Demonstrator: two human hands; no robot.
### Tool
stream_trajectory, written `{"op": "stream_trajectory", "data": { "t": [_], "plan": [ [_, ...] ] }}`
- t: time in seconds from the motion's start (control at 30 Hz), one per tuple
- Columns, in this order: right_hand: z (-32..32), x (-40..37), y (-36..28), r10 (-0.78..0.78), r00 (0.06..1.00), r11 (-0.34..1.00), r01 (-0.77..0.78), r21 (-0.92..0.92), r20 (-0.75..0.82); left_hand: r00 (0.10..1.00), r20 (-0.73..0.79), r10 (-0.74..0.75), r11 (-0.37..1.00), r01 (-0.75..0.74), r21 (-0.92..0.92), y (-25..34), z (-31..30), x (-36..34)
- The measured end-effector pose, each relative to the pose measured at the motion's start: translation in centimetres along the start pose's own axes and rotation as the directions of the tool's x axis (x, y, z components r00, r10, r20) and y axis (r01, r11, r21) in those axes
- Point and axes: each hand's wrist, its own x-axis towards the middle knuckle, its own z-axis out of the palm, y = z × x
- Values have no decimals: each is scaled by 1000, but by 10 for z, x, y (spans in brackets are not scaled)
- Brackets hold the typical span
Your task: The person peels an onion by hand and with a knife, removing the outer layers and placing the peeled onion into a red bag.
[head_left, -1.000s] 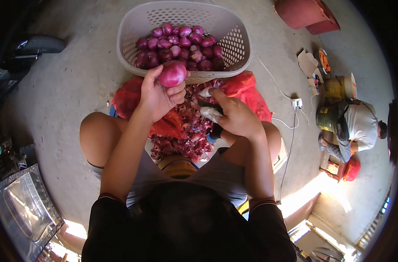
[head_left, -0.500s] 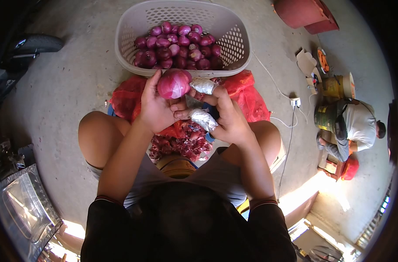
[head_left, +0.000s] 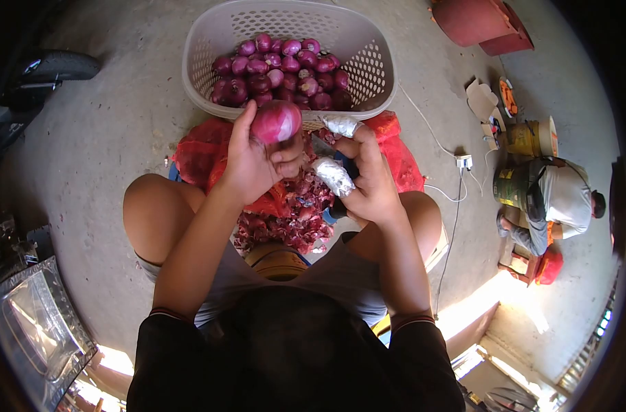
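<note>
My left hand (head_left: pixel 252 163) grips a red onion (head_left: pixel 276 121) between thumb and fingers, held up just in front of the basket. The onion's surface is purple with a paler patch. To its right, my right hand (head_left: pixel 373 180) has silvery wrapping (head_left: pixel 333 176) on the thumb and on one finger. Its fingers curl around what looks like a small knife (head_left: pixel 321 145), whose greyish blade shows and whose handle is mostly hidden. The two hands are apart. Below them lies a heap of onion skins (head_left: pixel 278 230) between my knees.
A grey plastic basket (head_left: pixel 197 55) holds many red onions (head_left: pixel 278 75). Red mesh sacking (head_left: pixel 399 158) lies below it. On the right, a white power cable (head_left: pixel 426 110) reaches a socket block (head_left: pixel 463 161), and another person (head_left: pixel 564 196) sits bent over near buckets (head_left: pixel 548 134).
My right hand has moved right, away from the onion, and its wrapped fingers no longer touch it. My left fingers have curled beneath the onion, which has turned slightly.
</note>
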Motion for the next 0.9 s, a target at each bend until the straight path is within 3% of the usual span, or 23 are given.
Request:
{"op": "stream_trajectory", "data": {
  "t": [0.07, 0.3, 0.43, 0.47, 0.57, 0.63, 0.67, 0.7, 0.73, 0.8, 0.9],
  "plan": [
    [-2, -1, -6, 60, 998, 998, -59, -31, 30, 968, -247, 39, 995, -15, 101, 2, 7, 10],
    [-7, 4, -18, 147, 985, 980, -133, -146, 89, 941, -323, 103, 928, 26, 371, 1, -30, 60],
    [-8, 4, -17, 91, 994, 982, -79, -170, 66, 972, -205, 116, 838, 15, 545, 1, -25, 61],
    [-9, 3, -15, 104, 993, 982, -94, -162, 57, 958, -192, 215, 754, -38, 656, 4, -21, 56],
    [-13, 0, -10, 127, 991, 982, -120, -147, 39, 912, -16, 409, 757, -329, 564, 23, -3, 25],
    [-16, 0, -11, 122, 992, 982, -116, -151, 36, 862, 177, 474, 771, -504, 390, 34, 30, -19],
    [-17, 0, -10, 134, 990, 982, -128, -140, 39, 832, 78, 550, 796, -550, 251, 26, 67, -54],
    [-17, 1, -7, 146, 988, 982, -140, -130, 39, 809, 149, 569, 785, -588, 197, 26, 79, -78],
    [-17, 0, -6, 159, 986, 981, -153, -120, 42, 753, 310, 581, 751, -642, 155, 25, 88, -97],
    [-16, -1, -7, 131, 991, 985, -126, -118, 36, 560, 617, 552, 675, -735, 63, 28, 94, -112],
    [-14, -3, -6, 131, 990, 985, -125, -117, 50, 322, 777, 541, 620, -777, -109, 16, 108, -129]
  ]
}}
